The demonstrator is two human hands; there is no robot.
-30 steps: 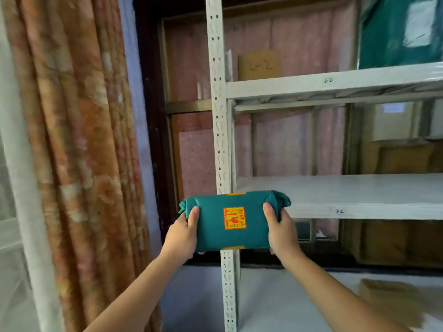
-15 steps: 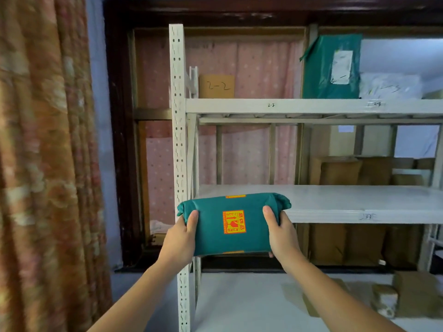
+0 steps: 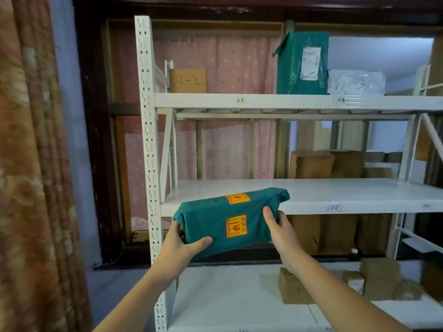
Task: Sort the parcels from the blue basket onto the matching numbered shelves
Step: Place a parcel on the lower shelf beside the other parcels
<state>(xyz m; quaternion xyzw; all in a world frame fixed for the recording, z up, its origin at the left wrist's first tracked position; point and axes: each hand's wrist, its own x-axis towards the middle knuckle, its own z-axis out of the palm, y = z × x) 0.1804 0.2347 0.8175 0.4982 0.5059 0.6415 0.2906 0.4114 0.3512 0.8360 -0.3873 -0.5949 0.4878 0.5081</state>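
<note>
I hold a teal wrapped parcel (image 3: 215,226) with orange-and-yellow stickers in front of the white rack. My left hand (image 3: 179,245) grips its lower left end, thumb across the front. My right hand (image 3: 279,228) clasps its right side. The parcel is tilted, its right end higher, and its top reaches just over the front edge of the middle shelf (image 3: 335,195), which carries a small label (image 3: 334,207). The upper shelf (image 3: 287,101) bears labels reading 2-2 (image 3: 240,100) and 2-3 (image 3: 340,100). The blue basket is out of view.
On the upper shelf stand a cardboard box marked 2-2 (image 3: 187,80), a tall teal parcel (image 3: 302,63) and a white bag (image 3: 356,82). Brown boxes (image 3: 381,279) lie on the bottom shelf (image 3: 227,298). A patterned curtain (image 3: 31,164) hangs at the left, beside the rack's upright post (image 3: 147,140).
The view swung right and the rack came closer. The parcel has tilted, its top face now showing, and has risen to the middle shelf's front edge. My left hand shifted under its lower left corner.
</note>
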